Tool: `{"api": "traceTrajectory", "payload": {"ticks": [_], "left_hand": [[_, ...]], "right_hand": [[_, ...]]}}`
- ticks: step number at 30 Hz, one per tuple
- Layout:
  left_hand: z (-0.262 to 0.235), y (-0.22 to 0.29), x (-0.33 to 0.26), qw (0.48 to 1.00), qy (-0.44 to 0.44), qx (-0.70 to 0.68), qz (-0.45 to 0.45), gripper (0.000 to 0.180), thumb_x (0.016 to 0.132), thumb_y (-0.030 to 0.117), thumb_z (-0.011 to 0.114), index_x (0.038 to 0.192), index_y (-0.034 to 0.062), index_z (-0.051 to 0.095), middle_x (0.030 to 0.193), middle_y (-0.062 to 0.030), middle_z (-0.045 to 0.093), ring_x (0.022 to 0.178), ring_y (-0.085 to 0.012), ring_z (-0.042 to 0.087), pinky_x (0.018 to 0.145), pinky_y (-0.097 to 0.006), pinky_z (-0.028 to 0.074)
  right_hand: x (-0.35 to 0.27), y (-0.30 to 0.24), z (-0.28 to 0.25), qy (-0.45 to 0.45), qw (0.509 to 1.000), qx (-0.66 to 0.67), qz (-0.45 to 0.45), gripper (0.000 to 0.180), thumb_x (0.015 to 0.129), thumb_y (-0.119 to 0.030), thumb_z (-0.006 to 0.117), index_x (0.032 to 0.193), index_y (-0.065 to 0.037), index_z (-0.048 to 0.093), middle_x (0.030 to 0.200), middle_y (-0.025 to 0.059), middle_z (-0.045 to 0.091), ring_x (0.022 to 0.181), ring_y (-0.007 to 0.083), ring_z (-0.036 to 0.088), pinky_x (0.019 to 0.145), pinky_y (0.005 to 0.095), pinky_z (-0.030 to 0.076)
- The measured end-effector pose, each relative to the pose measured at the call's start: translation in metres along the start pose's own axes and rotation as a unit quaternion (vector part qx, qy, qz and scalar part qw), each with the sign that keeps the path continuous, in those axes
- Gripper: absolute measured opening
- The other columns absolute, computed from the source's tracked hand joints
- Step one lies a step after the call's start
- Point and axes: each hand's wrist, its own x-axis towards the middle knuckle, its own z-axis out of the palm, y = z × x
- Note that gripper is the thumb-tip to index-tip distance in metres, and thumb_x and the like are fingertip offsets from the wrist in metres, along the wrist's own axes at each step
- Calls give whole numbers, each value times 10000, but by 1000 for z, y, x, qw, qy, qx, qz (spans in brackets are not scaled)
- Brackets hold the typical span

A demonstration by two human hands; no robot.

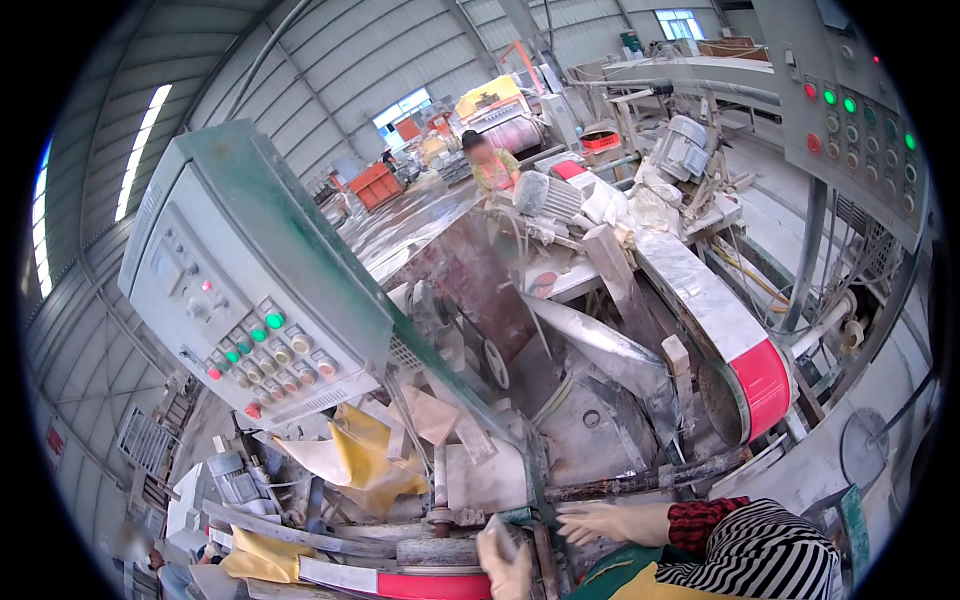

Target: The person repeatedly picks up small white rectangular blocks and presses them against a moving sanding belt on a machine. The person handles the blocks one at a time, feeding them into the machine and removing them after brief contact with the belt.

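My left hand (507,574), in a pale glove, is at the lower edge. Its fingers are closed round a small greyish flat piece (502,540), whose kind I cannot make out. My right hand (598,523), pale-gloved too, reaches in from the right below a red checked cuff and a striped sleeve. Its fingers are stretched out and apart, and nothing shows in them. A gap separates the two hands, with a rusty upright bar (545,560) between them. Left of my left hand runs a machine guard with a red end band (435,586).
A grey control cabinet (240,290) with lit buttons stands at the left, another control panel (860,130) at upper right. Ahead runs a belt machine with a red-ended guard (765,385). Yellow sheeting (375,460) hangs below the cabinet. One person (493,168) stands farther back, another at lower left.
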Motion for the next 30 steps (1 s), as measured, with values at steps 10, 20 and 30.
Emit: {"api": "traceTrajectory", "payload": {"ticks": [10,20,30], "left_hand": [[41,88,35,948,-270,-8,169,740,741,214,808,1352,-9,455,1449,-317,370,1352,-448,376,1114,-442,344],[-81,-40,77,905,-108,409,-50,817,747,487,776,1363,45,472,1349,-239,502,1222,-395,491,1048,-474,399],[-96,-93,34,797,-147,570,-136,1005,759,674,649,1481,63,312,1480,-217,369,1368,-365,347,1114,-470,308]], "right_hand": [[-28,-37,21,144,958,-62,-242,366,931,-39,555,1297,-62,559,1019,63,665,880,125,598,771,312,498],[-118,-91,-191,624,704,-73,-332,674,785,13,559,1431,5,368,1202,182,627,1055,257,633,913,327,498],[-171,-133,-307,727,588,48,-353,665,776,10,556,1420,-27,392,1220,194,622,1098,318,628,931,364,496]]}}
